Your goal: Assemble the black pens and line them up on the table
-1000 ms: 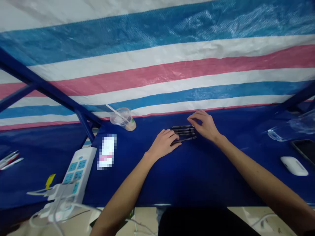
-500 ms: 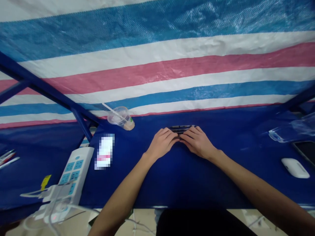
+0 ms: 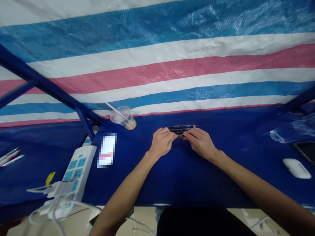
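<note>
Several black pens lie side by side in a tight row on the blue table cover, with their lower part hidden behind my fingers. My left hand sits at the row's near left, fingertips on the pens. My right hand mirrors it from the near right, its fingertips a little apart from those of my left hand. Whether either hand grips a pen is hidden.
Behind the pens stands a clear plastic cup with a straw. To the left are a white power strip and a pixelated card. To the right lie a white oval case and a dark phone.
My right hand has come down from beyond the pens to their near side. The slanted lower pen has gone from view, and my fingertips have parted slightly since the half-second frame.
</note>
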Motion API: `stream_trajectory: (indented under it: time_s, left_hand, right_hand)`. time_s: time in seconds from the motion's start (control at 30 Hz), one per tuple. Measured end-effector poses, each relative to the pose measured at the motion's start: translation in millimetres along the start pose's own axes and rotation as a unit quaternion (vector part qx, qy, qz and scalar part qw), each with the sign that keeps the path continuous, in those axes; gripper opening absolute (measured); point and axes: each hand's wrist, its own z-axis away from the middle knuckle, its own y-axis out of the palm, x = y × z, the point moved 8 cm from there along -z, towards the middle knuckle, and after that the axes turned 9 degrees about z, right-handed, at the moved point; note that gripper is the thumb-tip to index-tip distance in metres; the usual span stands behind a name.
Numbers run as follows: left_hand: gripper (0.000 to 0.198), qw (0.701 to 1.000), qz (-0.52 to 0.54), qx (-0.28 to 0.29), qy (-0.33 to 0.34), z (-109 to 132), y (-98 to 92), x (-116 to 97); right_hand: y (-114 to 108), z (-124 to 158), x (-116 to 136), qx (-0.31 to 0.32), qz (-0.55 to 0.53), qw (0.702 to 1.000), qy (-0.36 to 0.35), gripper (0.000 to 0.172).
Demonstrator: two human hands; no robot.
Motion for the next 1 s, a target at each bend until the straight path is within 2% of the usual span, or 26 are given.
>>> stream_trajectory:
  time_s: [0.1, 0.23, 0.3, 0.43, 0.7, 0.87, 1.0]
  left_hand:
    - [0.044, 0.999, -0.004, 0.022, -0.026, 1.4, 1.2, 3.1]
    - [0.025, 0.999, 0.015, 0.031, -0.02, 2.1, -2.0, 4.3]
    - [0.031, 0.999, 0.029, 0.013, -0.006, 1.9, -5.1, 4.4]
    - [0.012, 0.998, 0.056, 0.017, 0.011, 1.4, -2.9, 5.7]
    - [0.027, 0.996, 0.057, 0.065, -0.005, 0.6, 2.6, 9.9]
    - [0.017, 0.997, 0.033, 0.065, 0.0, 2.5, 7.7, 9.3]
    - [0.026, 0.995, 0.03, 0.092, -0.026, 2.6, 9.8, 11.5]
  right_hand:
    - [-4.1, -4.5, 4.2, 0.019, -0.004, 1.0, -0.02, 0.013]
    - [-4.0, -3.1, 1.2, 0.027, -0.008, 1.0, -0.01, 0.015]
    - [-4.2, 1.6, -3.2, 0.007, -0.022, 1.0, 0.01, 0.017]
    - [-3.6, 12.0, -8.4, -0.031, -0.063, 0.997, 0.034, 0.02]
    - [1.2, 15.6, -14.5, -0.022, -0.069, 0.996, 0.046, 0.014]
    - [2.6, 17.9, -18.8, -0.032, -0.088, 0.994, 0.06, 0.014]
    - [6.2, 19.3, -18.4, -0.024, -0.107, 0.992, 0.065, 0.014]
